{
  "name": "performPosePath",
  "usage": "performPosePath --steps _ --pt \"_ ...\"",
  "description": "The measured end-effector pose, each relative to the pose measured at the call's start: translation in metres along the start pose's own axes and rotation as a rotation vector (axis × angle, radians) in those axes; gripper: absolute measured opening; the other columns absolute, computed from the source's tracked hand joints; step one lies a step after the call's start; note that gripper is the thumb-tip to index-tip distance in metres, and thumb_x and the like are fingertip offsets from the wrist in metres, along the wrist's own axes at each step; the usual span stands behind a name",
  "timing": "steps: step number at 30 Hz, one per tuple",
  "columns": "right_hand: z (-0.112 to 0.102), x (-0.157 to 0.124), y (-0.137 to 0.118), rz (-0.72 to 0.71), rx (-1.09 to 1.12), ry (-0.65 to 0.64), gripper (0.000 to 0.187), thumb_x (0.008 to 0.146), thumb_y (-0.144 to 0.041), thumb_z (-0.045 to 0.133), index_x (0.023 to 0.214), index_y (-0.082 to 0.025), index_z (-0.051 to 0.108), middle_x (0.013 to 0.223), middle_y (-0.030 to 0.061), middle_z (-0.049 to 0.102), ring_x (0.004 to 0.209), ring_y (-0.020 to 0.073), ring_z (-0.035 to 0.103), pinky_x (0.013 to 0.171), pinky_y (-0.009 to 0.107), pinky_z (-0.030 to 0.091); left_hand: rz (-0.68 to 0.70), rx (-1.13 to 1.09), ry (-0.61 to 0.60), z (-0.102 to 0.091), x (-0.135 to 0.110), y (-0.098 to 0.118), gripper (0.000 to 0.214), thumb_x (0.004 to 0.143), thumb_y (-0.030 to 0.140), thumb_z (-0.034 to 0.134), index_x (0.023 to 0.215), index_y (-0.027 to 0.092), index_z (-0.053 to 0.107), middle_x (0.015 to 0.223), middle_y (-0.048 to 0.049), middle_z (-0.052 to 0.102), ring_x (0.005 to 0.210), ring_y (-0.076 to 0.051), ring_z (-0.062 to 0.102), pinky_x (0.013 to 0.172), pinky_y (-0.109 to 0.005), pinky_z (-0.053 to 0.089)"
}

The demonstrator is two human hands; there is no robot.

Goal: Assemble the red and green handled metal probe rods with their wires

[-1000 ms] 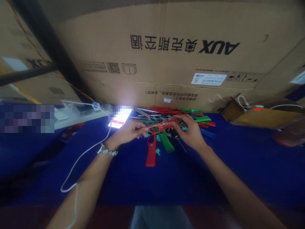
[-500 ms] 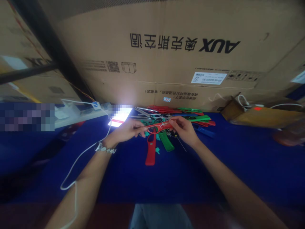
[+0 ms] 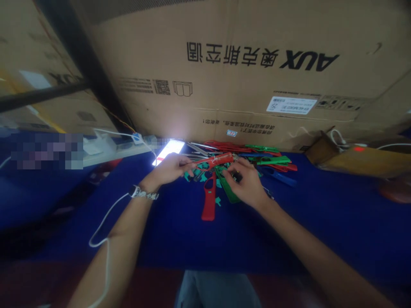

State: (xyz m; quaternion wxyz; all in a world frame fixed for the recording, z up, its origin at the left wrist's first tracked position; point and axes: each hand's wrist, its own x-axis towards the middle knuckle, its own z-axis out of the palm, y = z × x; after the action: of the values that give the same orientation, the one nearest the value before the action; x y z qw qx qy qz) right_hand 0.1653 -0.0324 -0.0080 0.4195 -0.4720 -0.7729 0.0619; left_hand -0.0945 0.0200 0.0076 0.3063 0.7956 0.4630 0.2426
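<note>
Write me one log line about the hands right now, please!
left hand: holds red shell | right hand: near shell's end, grip unclear | blue cloth: separate red piece nearer the wearer

The tabletop (image 3: 199,244) is blue. In the middle lies a red piece (image 3: 208,207) with a hole. Farther back are red strips (image 3: 224,147), green strips (image 3: 274,161) and shiny sticks (image 3: 198,149). A blue strip (image 3: 282,177) lies right.

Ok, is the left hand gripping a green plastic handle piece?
No, the left hand pinches one end of a long red plastic handle piece.
</note>
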Motion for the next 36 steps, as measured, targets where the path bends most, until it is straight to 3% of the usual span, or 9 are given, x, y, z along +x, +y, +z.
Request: performPosePath --steps 3,8,15,20,24,28,31,33,36 --pt "0.015 -0.002 -0.013 -0.019 -0.065 -0.179 0.016 0.087 -0.024 0.063 0.071 -0.021 0.064 0.078 0.0028 0.061 0.081 0.0207 0.059 0.080 0.038 0.041 0.012 -0.006 0.022 -0.001 0.000 -0.004 0.033 0.088 0.041 0.063 0.072 0.015 0.075 0.067 -0.0066 0.073 0.050 -0.012 0.055 0.052 -0.024 0.041" --pt "0.041 0.011 -0.031 -0.089 -0.172 -0.323 0.006 0.083 -0.021 0.067 0.079 -0.021 0.071 0.085 0.0040 0.066 0.087 0.0222 0.059 0.083 0.038 0.038 0.046 0.032 0.080 -0.005 -0.001 -0.011 0.030 0.088 0.037 0.062 0.071 0.015 0.074 0.065 -0.0046 0.073 0.050 -0.011 0.054 0.053 -0.023 0.041" --pt "0.064 0.043 -0.049 -0.361 -0.396 -0.560 0.015 0.084 -0.017 0.062 0.092 -0.019 0.075 0.096 0.0087 0.072 0.099 0.0269 0.061 0.091 0.041 0.032 0.063 0.046 0.118 -0.008 -0.003 -0.013 0.027 0.088 0.033 0.059 0.079 0.014 0.076 0.070 -0.0059 0.075 0.058 -0.014 0.059 0.058 -0.025 0.043" --pt "0.067 0.055 -0.041 -0.519 -0.396 -0.619 0.017 0.084 -0.017 0.061 0.096 -0.018 0.073 0.102 0.0097 0.071 0.102 0.0266 0.058 0.091 0.041 0.032 0.071 0.100 0.139 -0.006 -0.002 -0.016 0.025 0.087 0.029 0.059 0.073 0.014 0.073 0.066 -0.0046 0.072 0.059 -0.014 0.059 0.058 -0.025 0.042" --pt "0.062 0.052 -0.034 -0.608 -0.370 -0.577 0.016 0.083 -0.019 0.062 0.096 -0.018 0.071 0.101 0.0097 0.068 0.099 0.0252 0.056 0.092 0.041 0.034 0.080 0.058 0.143 -0.006 -0.002 -0.014 0.025 0.087 0.030 0.059 0.072 0.015 0.072 0.066 -0.0037 0.072 0.059 -0.014 0.059 0.058 -0.024 0.043" --pt "0.046 0.040 -0.031 -0.612 -0.207 -0.347 0.013 0.087 -0.021 0.057 0.091 -0.019 0.069 0.098 0.0093 0.065 0.095 0.0232 0.057 0.087 0.038 0.041 0.055 0.009 0.116 -0.007 -0.003 -0.010 0.027 0.087 0.033 0.061 0.071 0.015 0.073 0.068 -0.0043 0.074 0.054 -0.013 0.057 0.056 -0.024 0.043" --pt "0.029 0.027 -0.027 -0.420 0.000 -0.141 0.011 0.089 -0.026 0.057 0.090 -0.021 0.067 0.087 0.0056 0.062 0.078 0.0176 0.059 0.074 0.032 0.048 0.029 -0.012 0.103 -0.005 -0.003 -0.005 0.029 0.088 0.035 0.061 0.072 0.015 0.074 0.067 -0.0046 0.073 0.052 -0.012 0.056 0.054 -0.024 0.042" --pt "0.019 0.017 -0.022 -0.264 0.132 -0.053 0.010 0.091 -0.029 0.057 0.095 -0.023 0.064 0.062 -0.0039 0.054 0.053 0.0119 0.052 0.058 0.026 0.045 0.009 -0.025 0.085 -0.003 -0.003 -0.001 0.030 0.089 0.036 0.061 0.073 0.015 0.074 0.066 -0.0047 0.072 0.051 -0.012 0.056 0.053 -0.024 0.042" --pt "0.009 0.002 -0.014 -0.094 0.246 -0.061 0.011 0.091 -0.030 0.058 0.099 -0.024 0.062 0.051 -0.0081 0.053 0.042 0.0098 0.051 0.049 0.024 0.043 0.005 -0.007 0.081 0.000 -0.003 0.007 0.031 0.089 0.037 0.061 0.072 0.015 0.074 0.066 -0.0045 0.071 0.053 -0.013 0.056 0.054 -0.024 0.041"
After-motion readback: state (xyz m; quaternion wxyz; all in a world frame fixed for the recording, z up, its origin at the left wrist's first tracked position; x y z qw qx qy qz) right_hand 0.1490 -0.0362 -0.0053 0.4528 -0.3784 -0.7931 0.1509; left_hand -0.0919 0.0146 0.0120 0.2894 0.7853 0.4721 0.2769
